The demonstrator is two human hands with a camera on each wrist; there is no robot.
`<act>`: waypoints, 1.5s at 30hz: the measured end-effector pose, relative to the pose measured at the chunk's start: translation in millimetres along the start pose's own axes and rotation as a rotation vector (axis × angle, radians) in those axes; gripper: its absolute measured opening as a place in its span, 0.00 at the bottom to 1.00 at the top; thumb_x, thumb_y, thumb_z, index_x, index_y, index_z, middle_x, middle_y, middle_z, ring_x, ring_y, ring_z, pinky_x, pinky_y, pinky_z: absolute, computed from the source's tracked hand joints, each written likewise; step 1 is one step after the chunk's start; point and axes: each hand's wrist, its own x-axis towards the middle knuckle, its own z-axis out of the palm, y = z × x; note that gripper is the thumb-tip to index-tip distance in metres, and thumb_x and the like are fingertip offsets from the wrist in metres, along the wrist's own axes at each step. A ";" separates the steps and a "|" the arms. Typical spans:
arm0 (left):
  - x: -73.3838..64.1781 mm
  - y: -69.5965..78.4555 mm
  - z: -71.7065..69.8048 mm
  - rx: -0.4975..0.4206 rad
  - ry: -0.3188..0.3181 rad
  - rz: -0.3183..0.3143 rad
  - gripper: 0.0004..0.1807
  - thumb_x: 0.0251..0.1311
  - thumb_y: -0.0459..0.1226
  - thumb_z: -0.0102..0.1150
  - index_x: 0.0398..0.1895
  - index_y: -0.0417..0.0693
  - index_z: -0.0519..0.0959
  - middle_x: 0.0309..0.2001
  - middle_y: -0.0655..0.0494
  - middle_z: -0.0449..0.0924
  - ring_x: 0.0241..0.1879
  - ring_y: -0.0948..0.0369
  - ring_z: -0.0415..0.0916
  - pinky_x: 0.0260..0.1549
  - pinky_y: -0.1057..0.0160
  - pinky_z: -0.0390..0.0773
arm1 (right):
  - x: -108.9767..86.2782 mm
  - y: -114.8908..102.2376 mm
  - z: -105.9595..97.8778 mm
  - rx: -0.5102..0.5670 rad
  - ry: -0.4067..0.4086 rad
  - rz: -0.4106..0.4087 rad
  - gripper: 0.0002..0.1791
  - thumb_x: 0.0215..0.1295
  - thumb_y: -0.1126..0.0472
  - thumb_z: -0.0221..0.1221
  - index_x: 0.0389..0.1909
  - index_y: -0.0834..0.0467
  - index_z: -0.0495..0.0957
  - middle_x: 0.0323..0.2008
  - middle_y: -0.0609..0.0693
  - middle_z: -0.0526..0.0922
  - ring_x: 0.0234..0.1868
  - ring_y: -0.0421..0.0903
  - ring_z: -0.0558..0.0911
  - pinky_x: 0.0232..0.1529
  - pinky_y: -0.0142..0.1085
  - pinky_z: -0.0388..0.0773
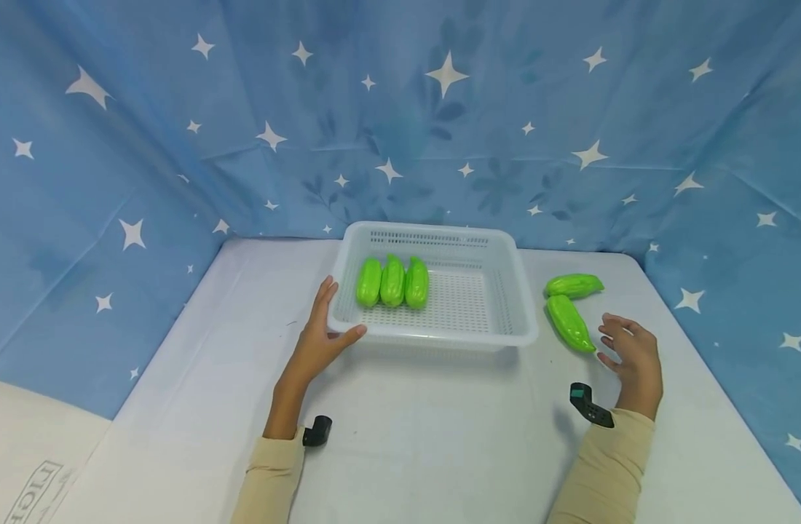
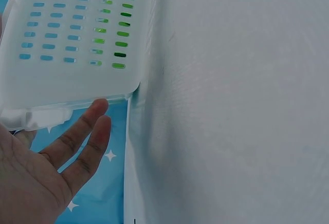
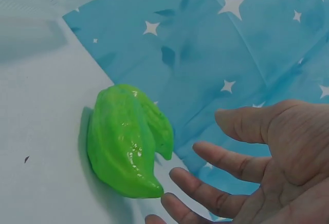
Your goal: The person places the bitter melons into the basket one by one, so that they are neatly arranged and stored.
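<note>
A white perforated plastic basket (image 1: pixel 433 338) holds three glossy, ridged green gourds (image 1: pixel 392 282) lined up side by side at its left end. My left hand (image 1: pixel 323 342) touches the basket's front left corner, its fingers along the side and its thumb by the front rim. In the left wrist view its fingers (image 2: pixel 87 154) look fairly straight beside the basket wall. Right of the basket, two more green gourds lie touching: a rear one (image 1: pixel 574 285) and a nearer one (image 1: pixel 569 323). My right hand (image 1: pixel 633 356) hovers just right of the nearer gourd, fingers spread and holding nothing.
A white cloth covers the table (image 1: pixel 427 429). Blue curtain (image 1: pixel 400 109) with white stars stands behind it and along both sides. Each wrist wears a small black device, one of them on the right wrist (image 1: pixel 590 405).
</note>
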 end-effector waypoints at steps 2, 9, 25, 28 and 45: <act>-0.3 -0.2 -0.2 -0.003 0.003 -0.001 0.53 0.57 0.56 0.65 0.79 0.59 0.43 0.79 0.71 0.31 0.75 0.50 0.51 0.56 0.44 0.77 | 10.0 5.7 0.4 0.007 -0.018 0.008 0.22 0.65 0.40 0.58 0.58 0.40 0.72 0.51 0.41 0.74 0.61 0.47 0.71 0.25 0.28 0.76; -0.5 -0.8 -0.1 0.001 0.004 0.006 0.53 0.57 0.55 0.65 0.79 0.59 0.44 0.79 0.67 0.31 0.75 0.49 0.51 0.56 0.44 0.77 | -20.6 -3.4 14.6 -0.134 -0.066 -0.013 0.46 0.61 0.38 0.62 0.75 0.51 0.55 0.73 0.59 0.56 0.65 0.54 0.64 0.35 0.33 0.83; -1.1 -1.5 0.5 -0.011 -0.002 -0.004 0.53 0.57 0.55 0.66 0.79 0.59 0.43 0.79 0.66 0.31 0.75 0.48 0.52 0.56 0.43 0.77 | -34.2 2.3 32.4 -0.108 -0.154 -0.059 0.50 0.65 0.56 0.63 0.78 0.57 0.42 0.76 0.65 0.46 0.70 0.59 0.62 0.42 0.34 0.85; -1.0 -1.2 0.5 -0.013 -0.004 -0.003 0.53 0.57 0.55 0.65 0.79 0.59 0.43 0.79 0.68 0.31 0.75 0.48 0.52 0.56 0.43 0.77 | -33.7 4.9 35.0 -0.070 -0.150 -0.076 0.49 0.65 0.58 0.63 0.78 0.56 0.42 0.77 0.63 0.45 0.71 0.59 0.60 0.43 0.32 0.84; 0.5 -3.6 0.5 -0.014 -0.011 0.004 0.53 0.58 0.55 0.65 0.79 0.61 0.42 0.79 0.69 0.30 0.75 0.49 0.53 0.55 0.44 0.78 | -29.1 17.7 45.3 -0.047 -0.123 -0.192 0.45 0.63 0.68 0.61 0.77 0.57 0.47 0.76 0.59 0.50 0.68 0.55 0.63 0.45 0.25 0.82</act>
